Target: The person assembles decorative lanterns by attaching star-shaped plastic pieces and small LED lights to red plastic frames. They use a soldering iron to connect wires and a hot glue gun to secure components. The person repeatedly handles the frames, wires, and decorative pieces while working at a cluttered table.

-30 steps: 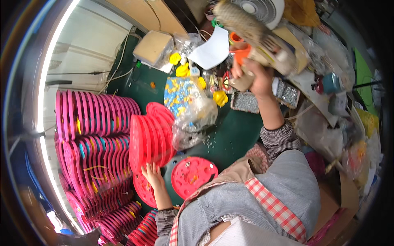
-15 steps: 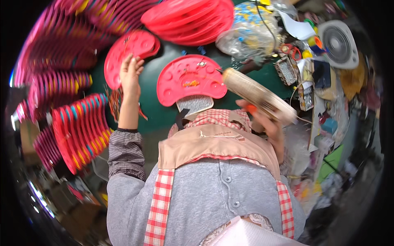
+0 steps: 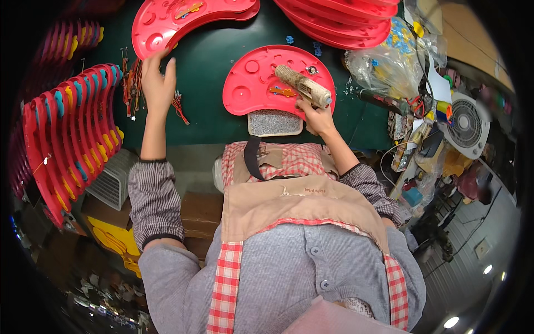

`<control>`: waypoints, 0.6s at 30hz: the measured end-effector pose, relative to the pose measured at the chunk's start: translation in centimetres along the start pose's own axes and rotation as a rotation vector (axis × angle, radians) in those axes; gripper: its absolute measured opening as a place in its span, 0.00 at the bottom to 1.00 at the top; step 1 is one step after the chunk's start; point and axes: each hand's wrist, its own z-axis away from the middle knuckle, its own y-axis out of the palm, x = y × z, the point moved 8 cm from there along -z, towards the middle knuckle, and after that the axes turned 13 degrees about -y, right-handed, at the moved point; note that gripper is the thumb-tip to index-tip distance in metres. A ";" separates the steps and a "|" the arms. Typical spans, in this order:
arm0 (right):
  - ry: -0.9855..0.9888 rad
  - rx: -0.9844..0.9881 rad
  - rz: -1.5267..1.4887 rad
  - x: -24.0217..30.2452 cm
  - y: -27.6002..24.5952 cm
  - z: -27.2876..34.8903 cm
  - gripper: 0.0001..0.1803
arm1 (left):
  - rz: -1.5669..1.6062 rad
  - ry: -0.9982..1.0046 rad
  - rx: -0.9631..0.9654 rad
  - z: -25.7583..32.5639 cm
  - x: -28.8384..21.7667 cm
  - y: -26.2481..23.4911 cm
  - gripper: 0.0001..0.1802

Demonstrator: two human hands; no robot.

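A glue gun (image 3: 303,86), wrapped in pale worn material, is gripped in my right hand (image 3: 317,118). Its nozzle points over a red curved plastic panel (image 3: 253,83) lying in front of me. A small orange-brown piece (image 3: 282,92) sits on that panel, with a silvery round part (image 3: 312,70) to its right. My left hand (image 3: 158,83) is raised with fingers apart and nothing held in it. Its fingertips are by the lower edge of another stacked red panel (image 3: 153,28); whether they touch cannot be told. Beside the hand lies a bundle of thin wires (image 3: 132,89).
A grey speckled pad (image 3: 275,123) juts from under the middle panel. Red panels are stacked at the far right (image 3: 339,25) and stand in a row at left (image 3: 72,139). A clear bag of blue and yellow pieces (image 3: 384,61) and a white fan (image 3: 467,125) are at right.
The glue gun in my right hand has swung from beside the middle panel to above it. My left hand has come off the left panel's face to its lower edge. The view has shifted.
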 end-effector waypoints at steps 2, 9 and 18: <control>0.007 0.033 0.188 0.5 0.2 -0.7 0.14 | -0.067 0.096 -0.030 -2.8 -0.4 2.0 0.20; -0.018 -0.031 0.093 3.5 -0.1 -0.1 0.14 | -0.351 0.240 0.073 -9.1 2.2 6.8 0.16; 0.147 -0.072 0.126 0.6 -3.6 0.4 0.17 | -0.124 0.248 0.128 -7.8 -0.8 3.5 0.13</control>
